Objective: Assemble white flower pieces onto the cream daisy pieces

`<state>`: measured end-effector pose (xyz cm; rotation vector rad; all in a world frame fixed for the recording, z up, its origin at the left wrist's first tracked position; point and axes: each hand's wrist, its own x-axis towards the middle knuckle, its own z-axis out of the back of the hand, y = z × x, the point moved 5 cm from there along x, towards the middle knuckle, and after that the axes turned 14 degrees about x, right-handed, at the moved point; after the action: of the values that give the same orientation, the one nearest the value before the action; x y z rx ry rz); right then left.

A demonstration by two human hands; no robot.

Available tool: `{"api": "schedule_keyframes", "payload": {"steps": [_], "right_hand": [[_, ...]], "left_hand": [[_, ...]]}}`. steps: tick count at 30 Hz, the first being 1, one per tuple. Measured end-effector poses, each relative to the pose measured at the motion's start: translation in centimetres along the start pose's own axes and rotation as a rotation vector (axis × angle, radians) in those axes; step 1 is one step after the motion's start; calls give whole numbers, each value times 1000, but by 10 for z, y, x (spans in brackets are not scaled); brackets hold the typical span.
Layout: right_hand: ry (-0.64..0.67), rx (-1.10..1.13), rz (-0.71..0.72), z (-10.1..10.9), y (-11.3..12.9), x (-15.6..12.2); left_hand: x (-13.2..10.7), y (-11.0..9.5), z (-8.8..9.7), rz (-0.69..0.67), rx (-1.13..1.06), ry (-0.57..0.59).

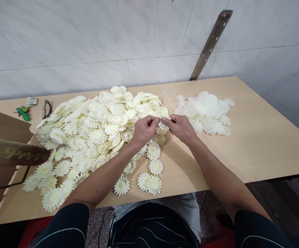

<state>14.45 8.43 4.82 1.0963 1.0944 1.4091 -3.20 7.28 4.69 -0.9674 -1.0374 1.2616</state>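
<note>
Between my hands is a pale artificial flower [164,126], partly covered by my fingers. My left hand [146,130] pinches it from the left with thumb and forefinger. From the other side, the fingers and thumb of my right hand [180,127] are closed on it too. A big heap of cream daisy-shaped flower pieces [97,136] spreads to the left of and behind my left hand. Just beyond my right hand lies a smaller pile of whiter, more see-through flower pieces [207,108].
A bottle of dark liquid [17,153] leans in at the left beside a cardboard box [4,127]. A green tool [23,113] and black-framed glasses [46,109] lie at the back left. Loose flowers [154,185] sit near the table's front edge. A metal bracket [211,44] stands against the tiled wall.
</note>
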Motion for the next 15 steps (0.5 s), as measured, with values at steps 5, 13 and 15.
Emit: {"api": "schedule_keyframes", "payload": {"steps": [5,13,15], "right_hand": [[-7,61,-44,2,-8,2],[11,1,-21,1,-6,1],[13,6,-13,1,-6,1]], "left_hand": [[3,3,-2,122,-156,122],[6,8,-3,201,-165,147],[6,9,-4,188,-162,149]]}}
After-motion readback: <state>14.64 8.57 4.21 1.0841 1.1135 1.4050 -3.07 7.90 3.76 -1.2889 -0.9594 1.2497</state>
